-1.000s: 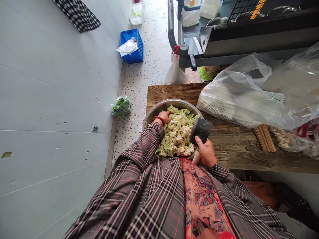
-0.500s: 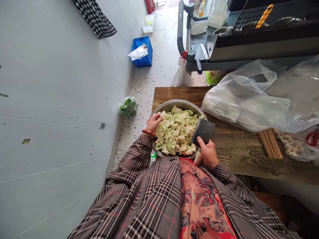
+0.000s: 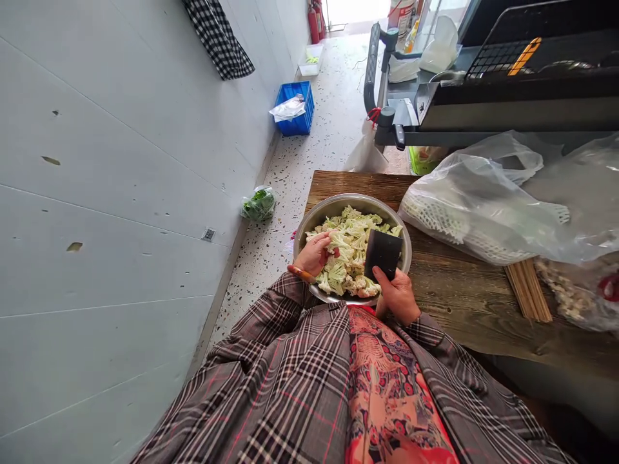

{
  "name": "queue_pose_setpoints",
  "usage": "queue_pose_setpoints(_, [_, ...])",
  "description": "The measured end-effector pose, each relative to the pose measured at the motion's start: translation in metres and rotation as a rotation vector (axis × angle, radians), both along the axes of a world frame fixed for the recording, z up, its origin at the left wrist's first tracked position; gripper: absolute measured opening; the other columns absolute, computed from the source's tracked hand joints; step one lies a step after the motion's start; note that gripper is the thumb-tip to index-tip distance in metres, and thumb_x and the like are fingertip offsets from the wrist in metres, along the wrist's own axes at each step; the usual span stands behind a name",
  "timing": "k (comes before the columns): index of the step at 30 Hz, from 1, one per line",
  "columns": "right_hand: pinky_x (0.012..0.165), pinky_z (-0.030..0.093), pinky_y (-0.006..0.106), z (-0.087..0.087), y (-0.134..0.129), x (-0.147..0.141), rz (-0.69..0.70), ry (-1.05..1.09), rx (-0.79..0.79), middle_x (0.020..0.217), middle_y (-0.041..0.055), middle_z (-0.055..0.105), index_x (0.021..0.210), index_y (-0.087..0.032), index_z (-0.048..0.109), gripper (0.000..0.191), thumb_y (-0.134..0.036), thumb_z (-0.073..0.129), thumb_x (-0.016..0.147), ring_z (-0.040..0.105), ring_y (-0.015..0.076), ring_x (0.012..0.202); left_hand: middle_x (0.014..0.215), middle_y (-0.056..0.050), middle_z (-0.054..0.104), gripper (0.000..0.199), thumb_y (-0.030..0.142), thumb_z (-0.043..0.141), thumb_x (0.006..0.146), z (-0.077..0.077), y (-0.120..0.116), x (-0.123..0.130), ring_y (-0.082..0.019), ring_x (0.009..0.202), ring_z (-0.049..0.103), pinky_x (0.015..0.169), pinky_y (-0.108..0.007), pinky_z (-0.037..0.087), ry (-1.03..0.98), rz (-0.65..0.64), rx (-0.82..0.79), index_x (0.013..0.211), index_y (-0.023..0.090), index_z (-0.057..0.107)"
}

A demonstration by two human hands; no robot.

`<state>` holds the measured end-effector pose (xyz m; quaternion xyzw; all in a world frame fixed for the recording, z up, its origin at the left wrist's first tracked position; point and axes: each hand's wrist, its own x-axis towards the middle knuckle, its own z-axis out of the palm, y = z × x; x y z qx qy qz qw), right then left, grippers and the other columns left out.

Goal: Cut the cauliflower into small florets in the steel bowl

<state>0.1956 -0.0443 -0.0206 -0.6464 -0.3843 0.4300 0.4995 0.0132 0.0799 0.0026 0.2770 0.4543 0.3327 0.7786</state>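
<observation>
A round metal bowl [image 3: 405,258] sits at the near left end of the wooden table, heaped with cut cauliflower florets [image 3: 355,222]. Over the bowl's left side, my left hand [image 3: 314,254] has its fingers curled round a cauliflower piece [image 3: 341,243]. My right hand [image 3: 397,295] grips a cleaver [image 3: 383,252] by its pale handle, thumb against the blade. The dark, broad blade stands over the right part of the florets and hides some of them.
The wooden table [image 3: 445,293] bears clear plastic bags [image 3: 483,212] and a bundle of wooden sticks [image 3: 528,290] at right. Beyond stands a grey cart [image 3: 435,136]. A blue crate [image 3: 302,119] and a bag of greens [image 3: 258,205] lie on the floor along the wall.
My left hand has moved from the bowl's left rim inward over the florets, with a cauliflower piece in it. The cleaver has shifted left over the bowl. The view has turned slightly.
</observation>
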Motion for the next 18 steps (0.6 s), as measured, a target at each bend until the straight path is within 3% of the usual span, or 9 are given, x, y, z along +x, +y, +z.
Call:
queue_pose_setpoints(3, [0.07, 0.049, 0.03, 0.005, 0.001, -0.003, 0.138, -0.118, 0.058, 0.079, 0.0058, 0.069, 0.088, -0.015, 0.07, 0.037, -0.048, 0.055, 0.086, 0.06, 0.0192, 0.073, 0.084, -0.002, 0.063, 0.027, 0.03, 0.07, 0.074, 0.006, -0.01, 0.005, -0.008, 0.06, 0.054, 0.059, -0.023, 0.046, -0.029, -0.053, 0.009, 0.095, 0.015, 0.065])
queue_pose_setpoints(8, [0.07, 0.047, 0.029, 0.006, 0.002, -0.007, 0.201, -0.135, 0.162, 0.081, 0.0045, 0.065, 0.088, -0.016, 0.068, 0.032, -0.044, 0.052, 0.09, 0.058, 0.0175, 0.074, 0.071, -0.001, 0.061, 0.039, 0.036, 0.077, 0.068, 0.008, -0.022, 0.007, -0.008, 0.061, 0.054, 0.059, -0.02, 0.041, 0.023, -0.19, 0.136, 0.097, 0.012, 0.066])
queue_pose_setpoints(10, [0.07, 0.047, 0.028, 0.006, 0.0, -0.007, 0.209, -0.142, 0.171, 0.08, 0.0041, 0.065, 0.088, -0.016, 0.067, 0.032, -0.044, 0.052, 0.09, 0.057, 0.0172, 0.073, 0.069, 0.0, 0.062, 0.041, 0.038, 0.076, 0.069, 0.005, -0.025, 0.006, -0.008, 0.061, 0.054, 0.06, -0.02, 0.041, 0.07, -0.175, 0.191, 0.1, 0.012, 0.067])
queue_pose_setpoints(15, [0.075, 0.049, 0.031, 0.008, -0.003, -0.009, 0.275, -0.125, 0.173, 0.085, 0.0048, 0.068, 0.098, -0.018, 0.069, 0.034, -0.045, 0.05, 0.091, 0.061, 0.0194, 0.078, 0.095, -0.005, 0.07, 0.042, 0.039, 0.075, 0.072, -0.004, -0.032, 0.006, -0.01, 0.074, 0.06, 0.068, -0.022, 0.046, 0.114, -0.133, 0.235, 0.107, 0.017, 0.069])
queue_pose_setpoints(18, [0.075, 0.05, 0.031, 0.01, -0.003, -0.01, 0.283, -0.118, 0.164, 0.085, 0.0053, 0.069, 0.098, -0.018, 0.07, 0.036, -0.046, 0.049, 0.091, 0.062, 0.0199, 0.079, 0.096, -0.005, 0.07, 0.043, 0.04, 0.075, 0.071, -0.009, -0.038, 0.01, -0.01, 0.072, 0.061, 0.066, -0.022, 0.047, 0.069, -0.117, 0.173, 0.108, 0.018, 0.069])
